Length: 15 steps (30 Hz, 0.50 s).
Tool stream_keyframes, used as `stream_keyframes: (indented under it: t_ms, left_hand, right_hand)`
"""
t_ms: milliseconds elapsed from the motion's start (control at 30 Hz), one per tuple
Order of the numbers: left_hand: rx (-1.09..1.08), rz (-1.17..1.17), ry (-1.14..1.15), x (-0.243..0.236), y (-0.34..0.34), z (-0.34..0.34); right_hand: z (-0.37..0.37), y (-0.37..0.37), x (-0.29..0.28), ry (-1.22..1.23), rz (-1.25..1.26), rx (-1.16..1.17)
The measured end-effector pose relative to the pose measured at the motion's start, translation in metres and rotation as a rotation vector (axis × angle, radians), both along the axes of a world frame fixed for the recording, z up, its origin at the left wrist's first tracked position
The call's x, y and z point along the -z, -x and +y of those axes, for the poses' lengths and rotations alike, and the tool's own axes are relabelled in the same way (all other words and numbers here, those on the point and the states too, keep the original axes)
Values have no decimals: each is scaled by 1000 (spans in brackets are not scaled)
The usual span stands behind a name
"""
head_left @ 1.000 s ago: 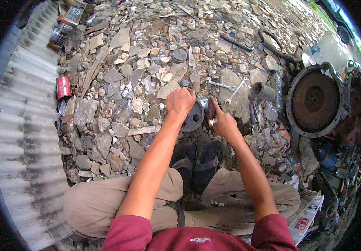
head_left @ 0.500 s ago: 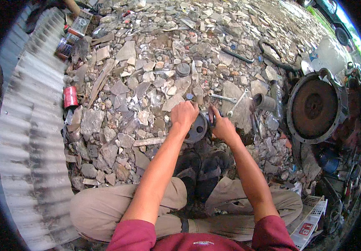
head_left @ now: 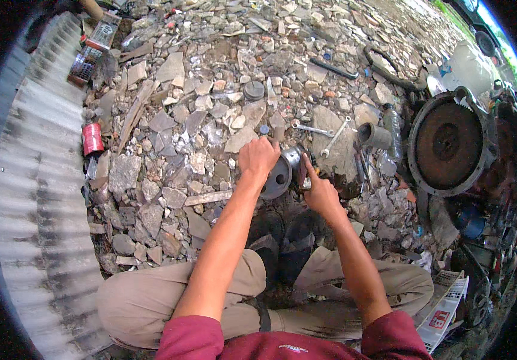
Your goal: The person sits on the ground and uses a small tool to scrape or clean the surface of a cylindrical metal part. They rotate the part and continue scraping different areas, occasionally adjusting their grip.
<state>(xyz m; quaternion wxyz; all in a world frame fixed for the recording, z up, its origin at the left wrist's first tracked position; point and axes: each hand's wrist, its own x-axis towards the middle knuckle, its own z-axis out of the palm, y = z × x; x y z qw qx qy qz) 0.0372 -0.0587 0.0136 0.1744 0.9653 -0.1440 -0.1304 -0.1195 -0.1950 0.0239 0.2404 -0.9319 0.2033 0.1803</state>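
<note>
A round grey metal part (head_left: pixel 277 185) with holes through its disc and a shiny cylindrical hub stands tilted above my shoes. My left hand (head_left: pixel 257 161) is closed over its far left rim. At the hub's right side is my right hand (head_left: pixel 323 195), its index finger stretched forward along a small dark flat piece (head_left: pixel 303 169). The thumb and other fingers are curled around that piece, whose kind is too small to make out. Just beyond lie two wrenches, one (head_left: pixel 313 128) nearly level and the other (head_left: pixel 336 137) slanted on a flat stone.
Broken stone and rubble cover the ground. Corrugated sheeting (head_left: pixel 39 198) runs along the left, near a red can (head_left: pixel 92 139). To the right are a metal cylinder (head_left: pixel 373 137), a plastic bottle (head_left: pixel 393 129), a large rusty flywheel (head_left: pixel 447 144) and a white plastic crate (head_left: pixel 447 312).
The view has shifted slightly. My right hand has drawn a little away toward me and to the right, leaving more of the metal part's shiny hub in sight. My left hand keeps its hold.
</note>
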Motion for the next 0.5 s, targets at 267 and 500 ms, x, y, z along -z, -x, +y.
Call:
stream_keyframes:
  t_ms: [267,500]
  left_hand:
    - [-76,39,20,-11,-3,1]
    - [-19,14,9,-12,-2,-11]
  right_hand:
    - [-6,-20,11,40,-53,-2]
    - [-18,-42,20,71,-56,25]
